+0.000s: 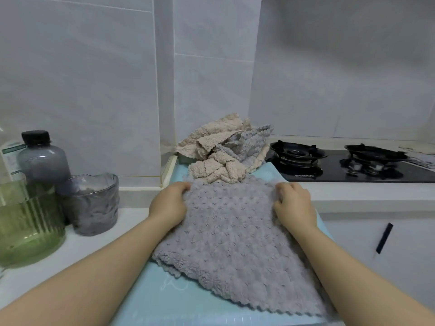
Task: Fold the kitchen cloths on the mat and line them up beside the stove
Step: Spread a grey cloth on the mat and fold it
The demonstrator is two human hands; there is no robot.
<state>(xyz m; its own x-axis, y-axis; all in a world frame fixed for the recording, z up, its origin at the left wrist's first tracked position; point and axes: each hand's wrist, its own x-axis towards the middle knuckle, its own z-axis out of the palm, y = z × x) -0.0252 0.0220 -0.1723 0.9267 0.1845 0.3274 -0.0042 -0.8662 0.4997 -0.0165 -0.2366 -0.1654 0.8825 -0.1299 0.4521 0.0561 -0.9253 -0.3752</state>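
A grey bobbled kitchen cloth (230,231) lies spread on the light blue mat (169,300). My left hand (170,203) grips the cloth's far left corner with curled fingers. My right hand (294,204) grips its far right corner the same way. Behind the cloth, a crumpled heap of beige cloths (211,147) and another grey cloth (249,144) sits at the mat's far end. The black gas stove (348,161) stands to the right of the heap.
On the left counter stand a green ribbed glass jar (28,229), a grey glass cup (91,203) and a dark-capped grey bottle (43,158). A tiled wall corner rises behind the heap. A white cabinet front with a black handle (384,238) is at the lower right.
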